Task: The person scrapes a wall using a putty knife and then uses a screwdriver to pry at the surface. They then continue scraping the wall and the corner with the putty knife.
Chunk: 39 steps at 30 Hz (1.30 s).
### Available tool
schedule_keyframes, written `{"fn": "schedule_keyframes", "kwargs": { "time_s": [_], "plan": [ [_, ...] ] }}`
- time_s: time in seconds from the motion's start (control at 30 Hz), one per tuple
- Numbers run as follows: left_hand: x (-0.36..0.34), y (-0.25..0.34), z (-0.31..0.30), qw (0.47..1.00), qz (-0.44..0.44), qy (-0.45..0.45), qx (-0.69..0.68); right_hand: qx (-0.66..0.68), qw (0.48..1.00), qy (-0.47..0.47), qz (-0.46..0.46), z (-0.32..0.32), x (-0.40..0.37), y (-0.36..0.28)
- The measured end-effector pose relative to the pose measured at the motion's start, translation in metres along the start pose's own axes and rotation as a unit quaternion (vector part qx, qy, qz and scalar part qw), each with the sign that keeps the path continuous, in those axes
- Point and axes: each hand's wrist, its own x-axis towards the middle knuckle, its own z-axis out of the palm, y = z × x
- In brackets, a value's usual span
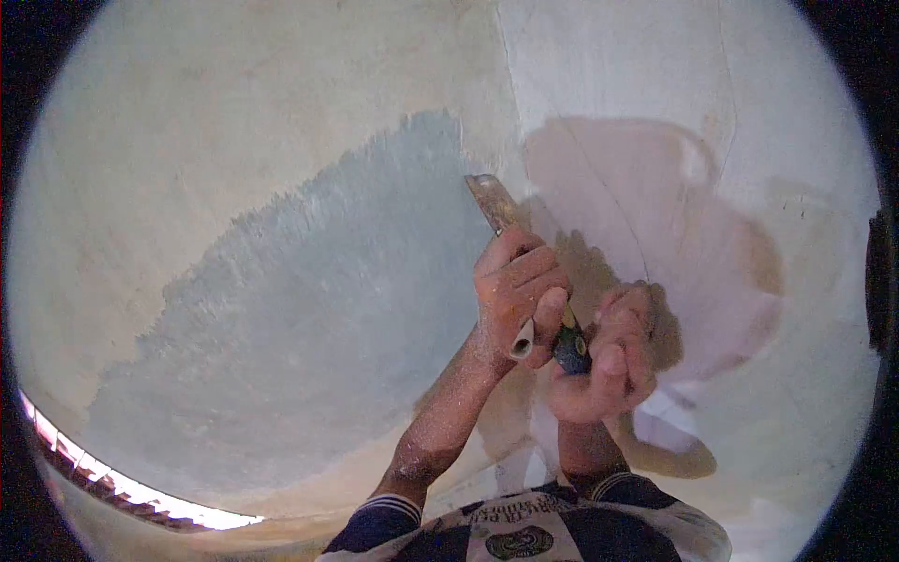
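Note:
My left hand [520, 290] is wrapped around a scraper with a flat, worn metal blade [493, 201]. The blade's tip points up and meets the wall at the right edge of a grey patch [328, 290]. Below the fist, the scraper's dark handle [571, 347] sticks out, with a yellowish mark on it. A pale hollow tube end [523, 339] also shows under the same fist; its other end is hidden. Right beside the handle's lower end is my right hand [609, 365], its fingers loosely bent and the thumb apart, with nothing visible in it.
Around the grey patch the wall [234, 112] is cream-coloured. Thin cracks run down the paler wall section [637, 56] on the right, where a large shadow [646, 206] falls. A bright slatted opening [122, 487] lies at lower left, and a dark object [878, 281] at the right edge.

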Motion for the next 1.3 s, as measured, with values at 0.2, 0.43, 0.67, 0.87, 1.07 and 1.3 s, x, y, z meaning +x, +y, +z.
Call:
{"fn": "schedule_keyframes", "kwargs": {
  "time_s": [0.2, 0.43, 0.67, 0.87, 1.07, 1.3],
  "plan": [
    [-0.007, -0.003, 0.003, 0.999, 0.018, 0.039, 0.021, 0.12, 0.993, -0.018, 0.01, 0.007, 0.001, -0.006],
    [-0.013, -0.004, -0.003, 1.0, 0.003, -0.005, 0.019, 0.049, 0.992, -0.017, 0.117, 0.019, -0.004, -0.018],
    [-0.017, -0.011, -0.006, 1.0, -0.01, 0.002, -0.007, 0.081, 0.956, -0.011, 0.281, 0.028, -0.019, -0.025],
    [-0.027, 0.005, -0.005, 0.988, -0.142, 0.001, -0.062, 0.154, 0.851, -0.122, 0.487, 0.007, -0.019, -0.041],
    [-0.029, 0.017, -0.023, 0.984, -0.134, -0.116, -0.006, 0.139, 0.864, -0.134, 0.464, 0.009, -0.027, -0.033],
    [-0.024, 0.039, -0.046, 0.95, -0.202, -0.216, 0.097, 0.035, 0.922, -0.117, 0.368, 0.009, -0.033, -0.019]
  ]
}}
